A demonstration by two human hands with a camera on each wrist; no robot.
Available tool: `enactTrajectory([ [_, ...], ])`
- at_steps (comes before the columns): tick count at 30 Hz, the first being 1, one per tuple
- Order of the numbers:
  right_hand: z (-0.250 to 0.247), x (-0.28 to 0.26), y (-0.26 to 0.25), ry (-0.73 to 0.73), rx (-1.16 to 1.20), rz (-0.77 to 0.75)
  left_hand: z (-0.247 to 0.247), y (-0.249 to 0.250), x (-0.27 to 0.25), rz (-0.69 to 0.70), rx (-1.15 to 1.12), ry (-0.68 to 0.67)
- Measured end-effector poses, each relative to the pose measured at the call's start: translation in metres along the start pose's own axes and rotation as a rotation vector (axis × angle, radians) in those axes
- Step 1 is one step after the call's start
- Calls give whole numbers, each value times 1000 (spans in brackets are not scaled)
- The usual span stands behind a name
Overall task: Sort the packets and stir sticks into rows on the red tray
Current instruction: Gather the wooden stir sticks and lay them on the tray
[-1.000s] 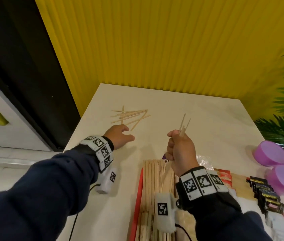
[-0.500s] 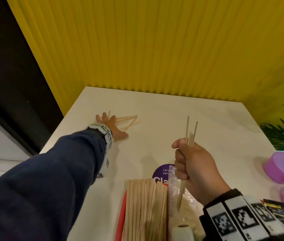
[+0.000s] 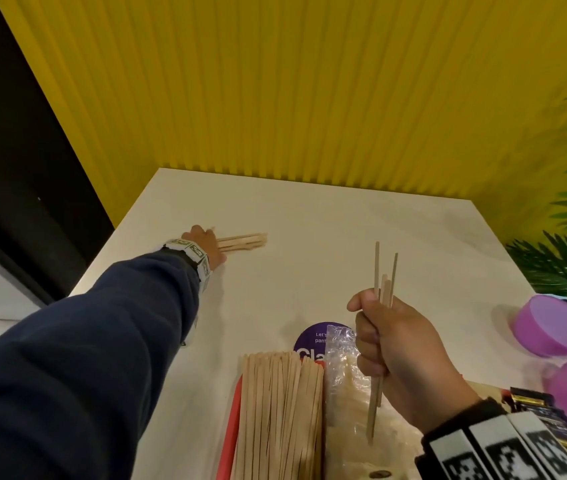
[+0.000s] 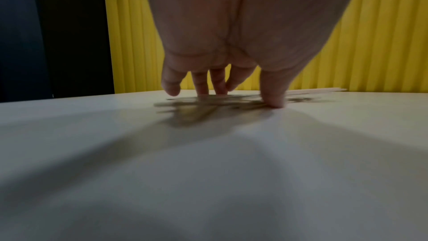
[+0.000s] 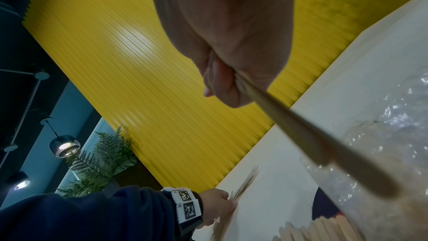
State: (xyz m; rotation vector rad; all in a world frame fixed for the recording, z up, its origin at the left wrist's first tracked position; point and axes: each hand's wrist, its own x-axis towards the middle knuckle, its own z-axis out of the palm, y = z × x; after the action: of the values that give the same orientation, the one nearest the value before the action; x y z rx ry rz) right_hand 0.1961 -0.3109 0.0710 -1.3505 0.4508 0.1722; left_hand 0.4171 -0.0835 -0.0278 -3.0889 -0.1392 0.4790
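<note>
Head view: left hand far out on worktop, fingers spread flat on loose stir sticks lying sideways. Right hand fist grips few upright sticks, near red tray.

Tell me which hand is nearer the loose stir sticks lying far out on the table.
Left. The left hand rests its fingers on the loose stir sticks; the right hand is held up near the red tray, gripping its own few sticks.
</note>
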Motion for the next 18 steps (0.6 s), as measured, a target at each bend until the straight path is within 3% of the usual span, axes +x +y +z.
enactTrajectory([
  [8, 8, -3, -2, -12, -7, -10, -6, -8, -28, 48, -8, -19],
  [13, 15, -11, -1, -15, -10, 11, -7, -1, -67, 167, 210, -76],
  [18, 24, -24, -1, -27, 38, 24, -2, -12, -108, 190, 270, -101],
])
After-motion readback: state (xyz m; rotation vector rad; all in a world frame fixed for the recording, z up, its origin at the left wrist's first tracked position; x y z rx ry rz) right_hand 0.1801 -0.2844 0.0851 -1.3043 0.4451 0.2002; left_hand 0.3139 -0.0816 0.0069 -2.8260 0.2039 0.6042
